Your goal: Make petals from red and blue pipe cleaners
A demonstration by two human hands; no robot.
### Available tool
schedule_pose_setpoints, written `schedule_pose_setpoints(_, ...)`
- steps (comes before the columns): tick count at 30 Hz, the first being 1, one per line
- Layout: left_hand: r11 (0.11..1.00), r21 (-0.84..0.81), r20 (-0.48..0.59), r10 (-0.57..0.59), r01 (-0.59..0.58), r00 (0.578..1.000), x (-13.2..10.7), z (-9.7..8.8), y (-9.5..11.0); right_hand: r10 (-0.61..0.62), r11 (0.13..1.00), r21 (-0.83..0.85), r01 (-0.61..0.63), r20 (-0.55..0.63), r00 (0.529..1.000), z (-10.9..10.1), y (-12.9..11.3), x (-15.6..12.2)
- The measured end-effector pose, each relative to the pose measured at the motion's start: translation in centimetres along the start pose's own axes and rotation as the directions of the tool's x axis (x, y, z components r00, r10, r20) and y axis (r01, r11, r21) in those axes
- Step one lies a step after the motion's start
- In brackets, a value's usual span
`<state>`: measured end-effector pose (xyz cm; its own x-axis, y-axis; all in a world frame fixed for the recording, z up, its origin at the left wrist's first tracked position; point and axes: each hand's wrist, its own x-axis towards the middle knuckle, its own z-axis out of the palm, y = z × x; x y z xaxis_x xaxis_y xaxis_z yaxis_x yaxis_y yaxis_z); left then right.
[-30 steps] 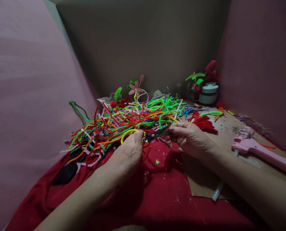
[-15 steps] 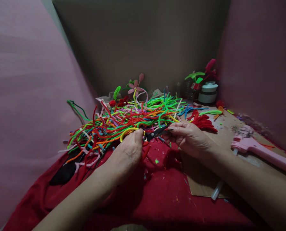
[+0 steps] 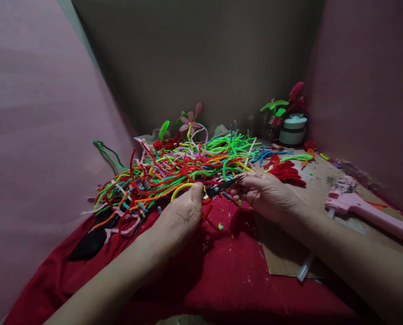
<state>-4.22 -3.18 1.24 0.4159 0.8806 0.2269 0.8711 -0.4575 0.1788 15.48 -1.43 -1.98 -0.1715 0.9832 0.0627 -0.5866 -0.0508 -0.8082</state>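
Note:
My left hand [image 3: 184, 210] is closed around the yellow and red handles of a pair of scissors [image 3: 218, 188]. The dark blades point right and look nearly closed now. At their tips, my right hand [image 3: 264, 192] is pinched, thumb against fingers. Whatever it holds is too small or hidden to make out. Behind both hands spreads a big heap of coloured pipe cleaners [image 3: 184, 164], mostly red, green and orange. A bunch of red fuzzy loops [image 3: 284, 171] lies just beyond my right hand.
A pink glue gun [image 3: 371, 210] with a clear glue stick [image 3: 306, 267] rests on a cardboard sheet [image 3: 279, 257] at right. Fuzzy flowers [image 3: 190, 122] and a pale lidded jar [image 3: 292, 131] stand at the back. Small scraps dot the red cloth [image 3: 235, 275].
The scissor blades were apart and have come together near my right fingertips. Both hands have otherwise hardly moved.

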Motion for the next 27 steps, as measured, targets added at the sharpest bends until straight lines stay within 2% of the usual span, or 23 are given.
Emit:
schedule_pose_setpoints(4,0.999,0.031,0.036,0.012,-0.013,0.999,-0.5,-0.4,-0.2,-0.033,0.999,0.032,0.035,-0.068,0.997,-0.4,-0.3,0.4)
schedule_pose_setpoints(8,0.992,0.023,0.211,0.114,-0.122,0.971,-1.5,-0.6,-1.2,-0.068,0.993,0.081,0.083,-0.164,0.984,-0.3,-1.1,0.5)
schedule_pose_setpoints(11,0.991,0.029,0.304,0.114,-0.128,0.946,-1.6,0.2,-2.1,-0.053,0.994,0.089,0.069,-0.169,0.984,-0.1,-1.5,0.3)
schedule_pose_setpoints(14,0.995,0.034,0.273,0.082,-0.094,0.959,-1.2,1.2,-2.6,-0.062,0.994,0.08,0.076,-0.159,0.985,0.1,-1.5,0.1)
schedule_pose_setpoints(17,0.994,0.033,0.173,0.1,-0.108,0.98,-0.5,1.3,-2.1,-0.075,0.995,0.058,0.084,-0.145,0.987,0.1,-1.2,0.1)
schedule_pose_setpoints(19,0.994,-0.084,0.091,0.083,-0.075,0.992,0.1,0.9,-1.3,-0.075,0.995,0.055,0.083,-0.128,0.989,0.1,-1.0,0.2)
schedule_pose_setpoints(20,0.972,-0.237,0.068,0.03,-0.013,0.997,0.5,0.7,-0.9,-0.076,0.995,0.058,0.083,-0.123,0.989,0.0,-0.9,0.2)
schedule_pose_setpoints(21,0.887,-0.453,0.138,-0.031,0.091,0.99,1.0,0.5,-0.6,-0.076,0.995,0.06,0.083,-0.119,0.99,-0.1,-0.8,0.2)
schedule_pose_setpoints(22,0.711,-0.665,0.246,-0.079,0.228,0.966,1.5,0.4,-0.4,-0.078,0.994,0.062,0.085,-0.118,0.99,-0.1,-0.8,0.3)
schedule_pose_setpoints(23,0.464,-0.82,0.338,-0.079,0.335,0.938,2.2,0.3,-0.3,-0.08,0.994,0.061,0.087,-0.119,0.99,-0.2,-0.7,0.3)
schedule_pose_setpoints(24,0.191,-0.904,0.378,-0.067,0.383,0.924,2.9,0.4,-0.4,-0.083,0.994,0.061,0.091,-0.12,0.989,-0.3,-0.7,0.3)
schedule_pose_setpoints(25,-0.054,-0.928,0.372,-0.063,0.369,0.926,3.6,0.5,-0.6,-0.083,0.994,0.061,0.091,-0.123,0.989,-0.3,-0.8,0.3)
schedule_pose_setpoints(26,-0.243,-0.919,0.343,-0.106,0.311,0.933,4.3,0.7,-0.8,-0.081,0.994,0.064,0.089,-0.128,0.989,-0.4,-0.9,0.3)
schedule_pose_setpoints(27,-0.358,-0.899,0.326,-0.155,0.254,0.933,4.9,0.8,-1.1,-0.077,0.994,0.071,0.087,-0.138,0.987,-0.4,-1.0,0.4)
